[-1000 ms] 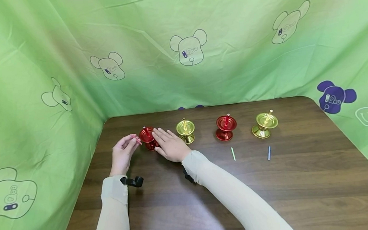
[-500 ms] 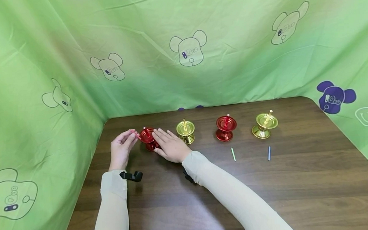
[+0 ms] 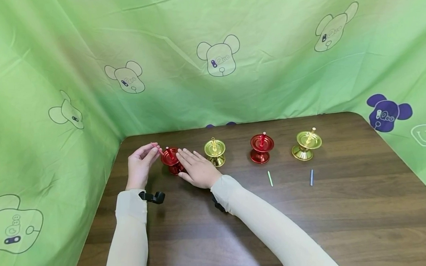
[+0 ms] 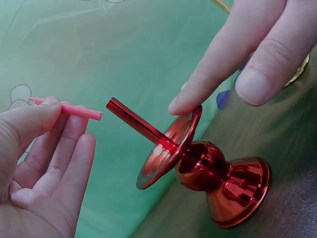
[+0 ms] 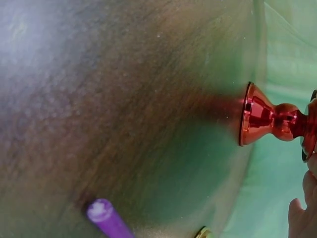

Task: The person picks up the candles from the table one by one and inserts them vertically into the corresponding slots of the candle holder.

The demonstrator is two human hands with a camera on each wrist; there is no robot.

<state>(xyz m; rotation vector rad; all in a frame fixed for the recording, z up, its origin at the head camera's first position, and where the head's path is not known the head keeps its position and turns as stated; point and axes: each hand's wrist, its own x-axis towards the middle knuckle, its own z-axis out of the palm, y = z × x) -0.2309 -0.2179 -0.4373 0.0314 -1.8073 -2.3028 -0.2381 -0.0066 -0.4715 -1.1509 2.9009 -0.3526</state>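
Between thumb and fingers, my left hand pinches a slim pink candle. In the left wrist view the candle lies nearly level, its blunt end near the top of the hollow tube on a red candle holder. This shiny metal holder has a round dish below the tube. My right hand lies with straight fingers at the dish's right rim, one fingertip right on it. From above, the right hand covers part of the holder.
Right of the hands stand a gold holder, another red holder and another gold one. A green candle and a blue candle lie before the latter two. In the right wrist view, a purple candle shows.
My left hand has moved forward along the left side of the red holder, raising the pink candle toward its tube top. The right hand has stayed put.
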